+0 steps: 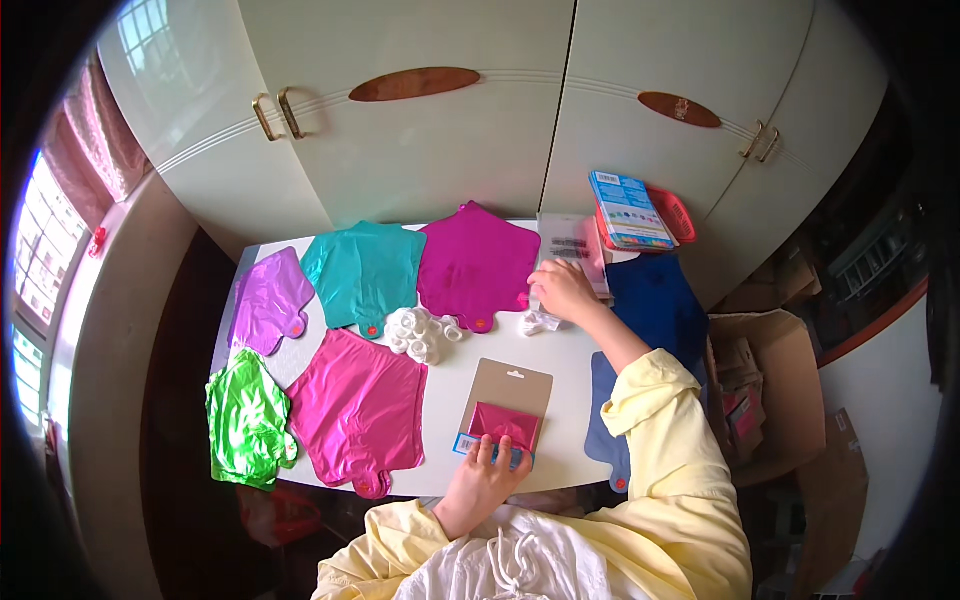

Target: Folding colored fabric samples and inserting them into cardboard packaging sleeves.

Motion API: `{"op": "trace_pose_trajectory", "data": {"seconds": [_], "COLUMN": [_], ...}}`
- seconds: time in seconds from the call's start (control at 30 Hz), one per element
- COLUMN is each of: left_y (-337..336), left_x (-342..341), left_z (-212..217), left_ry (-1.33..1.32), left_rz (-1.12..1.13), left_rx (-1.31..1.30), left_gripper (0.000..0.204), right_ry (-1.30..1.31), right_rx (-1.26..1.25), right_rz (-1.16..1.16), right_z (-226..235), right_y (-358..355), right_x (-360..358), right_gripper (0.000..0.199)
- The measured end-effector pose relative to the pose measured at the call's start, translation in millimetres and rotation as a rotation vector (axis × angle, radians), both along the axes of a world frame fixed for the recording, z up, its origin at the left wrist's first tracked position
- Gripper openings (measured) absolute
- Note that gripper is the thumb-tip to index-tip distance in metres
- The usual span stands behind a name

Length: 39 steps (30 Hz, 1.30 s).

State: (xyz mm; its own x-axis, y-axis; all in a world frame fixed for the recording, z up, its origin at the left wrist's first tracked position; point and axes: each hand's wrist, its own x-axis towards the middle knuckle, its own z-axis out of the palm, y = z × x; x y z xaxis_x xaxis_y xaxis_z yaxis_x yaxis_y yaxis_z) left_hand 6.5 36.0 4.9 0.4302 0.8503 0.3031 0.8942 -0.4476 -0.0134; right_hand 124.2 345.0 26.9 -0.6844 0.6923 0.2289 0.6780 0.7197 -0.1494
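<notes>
Centrally, at the near side of a white table (440, 425), my left hand (487, 485) lies with its fingers slightly spread over the near end of a brown backing card (516, 382), touching a folded pink foil packet (507, 420) that rests on it. My right hand (562, 288) reaches farther off, fingers bent, beside a clear plastic sleeve (572, 235) and just beyond a small white bundle (541, 322); I cannot tell whether it grips anything.

The foil packet looks light, soft and slippery, likely easy to crease; I judge its folded edges the best place to pinch. The card seems stiff enough to take by its sides.

Left of the card sit glossy white ribbon rolls (415, 335), small and rounded. Around them lie flat, wrinkled foil shapes with little round tabs: hot pink (358, 405), bright green (245, 415), lilac (270, 298), teal (366, 265) and magenta (478, 258). Dark blue foil (655, 300) spreads on the right. At the far right, blue printed packets (630, 210) lean on a red plastic basket (683, 215).
</notes>
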Motion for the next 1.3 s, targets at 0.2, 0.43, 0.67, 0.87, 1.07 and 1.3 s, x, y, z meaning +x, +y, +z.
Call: {"op": "trace_pose_trajectory", "data": {"seconds": [0.2,0.43,0.67,0.87,1.07,1.3], "left_y": [-0.2,2.1,-1.0,4.5,-1.9,1.4], "left_x": [1.0,0.5,-1.3,3.3,0.0,0.3], "left_z": [-1.5,0.3,5.2,8.7,7.4,8.0], "left_ry": [0.025,0.029,0.04,0.036,0.036,0.071], "left_rz": [0.04,0.025,0.044,0.007,0.054,0.017], "left_rx": [0.042,0.042,0.021,0.018,-0.008,0.003], "left_gripper": [0.031,0.03,0.032,0.033,0.033,0.035], "right_ry": [-0.155,-0.255,-0.126,0.139,-0.171,0.156], "right_rx": [-0.264,-0.037,-0.04,0.243,-0.095,-0.12], "right_rz": [-0.093,-0.054,-0.082,0.008,-0.031,-0.182], "right_z": [-4.8,-16.8,-1.4,-57.3,-17.7,-20.1], "right_y": [50.3,45.0,27.5,65.0,39.2,39.6], "right_x": [33.9,54.5,45.9,81.6,56.4,72.2], "right_gripper": [0.021,0.016,0.022,0.03,0.027,0.015]}}
